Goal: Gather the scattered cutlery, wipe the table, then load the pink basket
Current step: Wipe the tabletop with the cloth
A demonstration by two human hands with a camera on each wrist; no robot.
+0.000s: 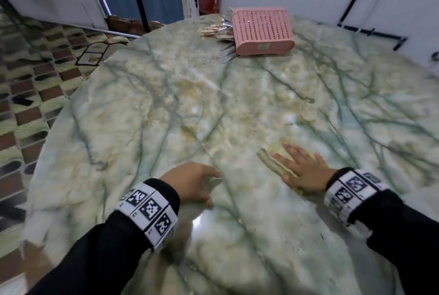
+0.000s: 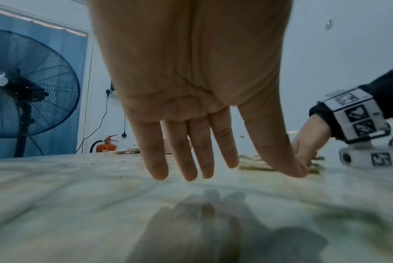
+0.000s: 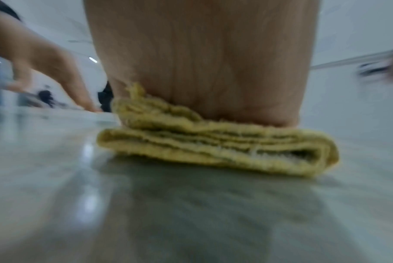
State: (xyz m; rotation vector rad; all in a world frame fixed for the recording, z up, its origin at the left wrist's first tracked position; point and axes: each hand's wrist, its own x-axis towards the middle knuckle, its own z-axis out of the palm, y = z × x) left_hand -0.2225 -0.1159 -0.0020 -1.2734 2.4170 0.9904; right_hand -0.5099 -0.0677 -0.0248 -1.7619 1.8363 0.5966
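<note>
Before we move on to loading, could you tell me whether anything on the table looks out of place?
The pink basket lies tipped on its side at the far edge of the table, its base facing the camera, so it cannot be loaded as it lies. The cutlery is piled beside it.

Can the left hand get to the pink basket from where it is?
Probably, but only with a long stretch. The left hand is at the near edge of the table and the basket lies tipped over at the far edge. Nothing stands between them.
</note>
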